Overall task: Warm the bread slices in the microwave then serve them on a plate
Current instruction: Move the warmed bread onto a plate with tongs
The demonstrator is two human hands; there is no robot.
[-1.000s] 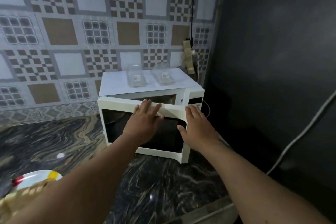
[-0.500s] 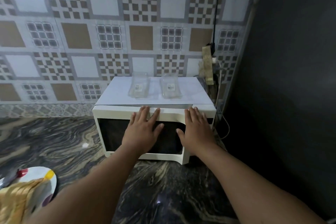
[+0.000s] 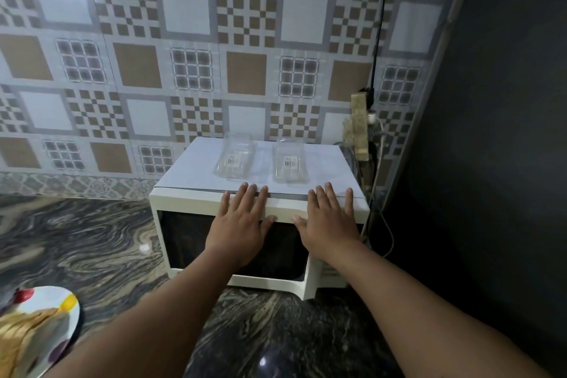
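Note:
A white microwave [image 3: 184, 202] with a dark glass door stands on the marble counter against the tiled wall, its door closed. My left hand [image 3: 239, 224] lies flat on the door's upper middle, fingers straight and spread. My right hand [image 3: 328, 221] presses flat on the door's upper right edge, fingers straight too. At the bottom left corner a white plate [image 3: 66, 310] with coloured dots carries a stack of bread slices [image 3: 21, 334], partly cut off by the frame. What is inside the microwave is hidden.
Two clear plastic containers [image 3: 234, 159] [image 3: 290, 164] lie on a white sheet on top of the microwave. A power strip [image 3: 359, 126] with cables hangs on the wall at its right. A dark wall [image 3: 491, 132] closes off the right side. Marble counter [image 3: 92, 239] spreads left.
The microwave door went from ajar to fully closed under both flat hands. The view tilted up and closer; the hands stay pressed on the door.

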